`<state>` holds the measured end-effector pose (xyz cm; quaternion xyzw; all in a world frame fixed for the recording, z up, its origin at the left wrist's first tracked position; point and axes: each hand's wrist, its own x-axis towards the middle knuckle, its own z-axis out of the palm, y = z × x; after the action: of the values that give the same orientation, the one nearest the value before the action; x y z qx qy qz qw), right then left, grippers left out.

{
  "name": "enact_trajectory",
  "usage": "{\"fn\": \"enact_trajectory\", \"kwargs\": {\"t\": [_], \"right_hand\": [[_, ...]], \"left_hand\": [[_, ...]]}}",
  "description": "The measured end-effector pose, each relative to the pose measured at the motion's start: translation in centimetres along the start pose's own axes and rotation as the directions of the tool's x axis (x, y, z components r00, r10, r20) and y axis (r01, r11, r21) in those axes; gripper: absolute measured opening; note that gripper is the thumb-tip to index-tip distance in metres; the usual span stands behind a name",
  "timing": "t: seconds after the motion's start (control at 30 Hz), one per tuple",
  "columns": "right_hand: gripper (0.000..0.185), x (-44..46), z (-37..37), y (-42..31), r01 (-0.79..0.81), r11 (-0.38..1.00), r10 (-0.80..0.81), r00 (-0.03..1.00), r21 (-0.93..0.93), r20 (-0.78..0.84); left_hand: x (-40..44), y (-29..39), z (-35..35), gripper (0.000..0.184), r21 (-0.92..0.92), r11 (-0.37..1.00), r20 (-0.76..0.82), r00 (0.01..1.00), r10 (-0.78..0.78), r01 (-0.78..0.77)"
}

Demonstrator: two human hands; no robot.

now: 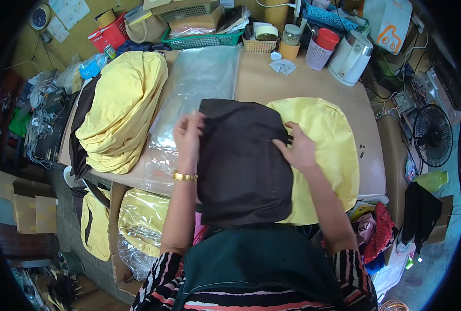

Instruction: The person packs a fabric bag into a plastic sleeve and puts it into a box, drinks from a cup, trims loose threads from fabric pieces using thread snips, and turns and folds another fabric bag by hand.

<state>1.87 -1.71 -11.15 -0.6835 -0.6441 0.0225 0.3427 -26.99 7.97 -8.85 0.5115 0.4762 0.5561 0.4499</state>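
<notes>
A black fabric piece (241, 166) lies in front of me, partly over a yellow fabric piece (329, 155) on the table (261, 72). My left hand (190, 129) is at the black fabric's upper left edge, its fingers curled and slightly blurred; whether they pinch the edge I cannot tell. My right hand (297, 147) touches the black fabric's right edge, with thumb and fingers apart around it. To the left are clear plastic sheets (199, 78) and a tall pile of yellow fabric (121, 109) with black cloth under it.
Along the back stand a green basket (204, 40), a small woven basket (261, 46), jars, a pink cup (317, 54) and a white kettle (351, 57). A black fan (432, 136) is at the right. Below the left edge sits a box (117, 207) with packed yellow fabric.
</notes>
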Motion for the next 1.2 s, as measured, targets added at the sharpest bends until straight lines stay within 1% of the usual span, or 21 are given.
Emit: {"fn": "enact_trajectory", "kwargs": {"t": [0.03, 0.1, 0.13, 0.2, 0.23, 0.33, 0.4, 0.43, 0.5, 0.53, 0.6, 0.63, 0.7, 0.77, 0.83, 0.87, 0.93, 1.0, 1.1, 1.17, 1.2], "right_hand": [[0.049, -0.1, -0.8, 0.9, -0.082, 0.997, 0.081, 0.991, 0.004, 0.108], [0.048, 0.0, -1.8, 2.1, -0.092, 0.996, 0.089, 0.986, 0.012, 0.143], [0.046, 0.2, -2.1, 2.3, -0.099, 0.995, 0.094, 0.980, 0.023, 0.178], [0.045, 0.2, -2.3, 2.0, -0.113, 0.994, 0.109, 0.977, 0.011, 0.182], [0.045, 0.1, -2.3, 2.0, -0.123, 0.992, 0.121, 0.973, -0.001, 0.196], [0.041, 0.3, -3.4, 2.1, -0.144, 0.989, 0.147, 0.966, -0.030, 0.213], [0.037, 0.4, -3.6, 3.5, -0.159, 0.986, 0.164, 0.962, -0.040, 0.218], [0.033, 0.8, -3.3, 5.1, -0.164, 0.972, 0.133, 0.975, 0.167, 0.180], [0.027, 2.3, -4.3, 4.1, -0.146, 0.912, 0.120, 0.989, 0.382, 0.092], [0.027, 3.4, -5.1, 1.2, -0.140, 0.913, 0.117, 0.990, 0.383, 0.084], [0.032, 4.6, -5.7, -4.1, -0.047, 0.630, -0.008, 0.998, 0.775, 0.067], [0.032, 5.0, -5.9, -6.1, -0.123, 0.618, -0.044, 0.981, 0.777, 0.190], [0.023, 5.5, -4.8, -7.4, -0.295, 0.510, -0.150, 0.895, 0.808, 0.421], [0.019, 5.4, -4.5, -6.9, -0.245, 0.616, -0.076, 0.928, 0.749, 0.366], [0.014, 5.0, -4.8, -7.1, -0.228, 0.693, 0.064, 0.964, 0.684, 0.257], [0.014, 4.7, -4.9, -7.2, -0.218, 0.694, 0.056, 0.966, 0.687, 0.251], [0.014, 3.9, -4.8, -7.5, -0.191, 0.641, 0.072, 0.979, 0.744, 0.189], [0.015, 3.4, -4.6, -7.9, -0.195, 0.651, 0.074, 0.978, 0.733, 0.195], [0.018, 2.8, -4.2, -8.2, -0.010, 0.736, -0.055, 0.996, 0.677, 0.075], [0.019, 2.5, -3.9, -8.3, 0.054, 0.740, -0.096, 0.995, 0.671, 0.026], [0.020, 2.4, -3.9, -8.3, 0.124, 0.743, -0.138, 0.990, 0.658, -0.031]], "left_hand": [[0.7, 0.5, -0.2, 0.039, -0.002, 1.000, 0.003, 1.000, -0.001, 0.001], [2.9, 1.4, -0.4, 0.043, 0.494, 0.799, -0.135, 0.878, 0.459, -0.342], [3.8, 0.5, 0.0, 0.043, 0.493, 0.799, -0.136, 0.876, 0.462, -0.345], [5.2, -1.3, 1.3, 0.042, 0.562, 0.805, 0.084, 0.982, 0.171, -0.188], [5.8, -1.5, 1.7, 0.042, 0.559, 0.806, 0.085, 0.981, 0.175, -0.192], [6.8, -0.9, 2.5, 0.040, 0.777, 0.566, 0.373, 0.926, -0.058, -0.277], [7.2, 0.7, 1.6, 0.032, 0.585, 0.806, 0.470, 0.846, -0.251, -0.086], [6.5, 1.3, 1.8, 0.032, 0.585, 0.805, 0.473, 0.846, -0.246, -0.093], [3.6, 2.4, 2.6, 0.021, 0.197, 0.940, 0.565, 0.816, 0.122, -0.278], [1.9, 3.7, 3.5, 0.015, 0.153, 0.970, 0.582, 0.811, 0.066, -0.189], [-1.4, 7.3, 5.3, 0.010, 0.218, 0.942, 0.613, 0.787, 0.073, -0.257], [-2.3, 8.2, 5.6, 0.010, 0.218, 0.942, 0.613, 0.787, 0.073, -0.257], [-3.3, 9.3, 5.7, 0.010, 0.124, 0.875, 0.500, 0.792, 0.351, -0.467], [-2.8, 10.0, 3.8, 0.012, -0.111, 0.936, 0.232, 0.907, 0.351, -0.334], [-1.6, 11.0, 0.6, 0.022, -0.036, 0.937, -0.094, 0.934, 0.344, -0.349], [-1.3, 10.9, -1.2, 0.027, 0.140, 0.948, -0.087, 0.950, 0.301, -0.287], [-1.1, 9.5, -2.3, 0.037, 0.356, 0.914, 0.213, 0.969, 0.122, -0.194], [-2.5, 8.4, -0.6, 0.040, 0.331, 0.937, 0.443, 0.895, -0.052, -0.109], [-3.5, 7.3, 2.6, 0.038, 0.193, 0.979, 0.527, 0.849, -0.044, -0.070], [-3.5, 7.3, 3.7, 0.029, -0.177, 0.977, 0.460, 0.888, -0.021, 0.115], [-3.5, 7.4, 3.8, 0.029, -0.175, 0.978, 0.461, 0.887, -0.024, 0.117]]}}
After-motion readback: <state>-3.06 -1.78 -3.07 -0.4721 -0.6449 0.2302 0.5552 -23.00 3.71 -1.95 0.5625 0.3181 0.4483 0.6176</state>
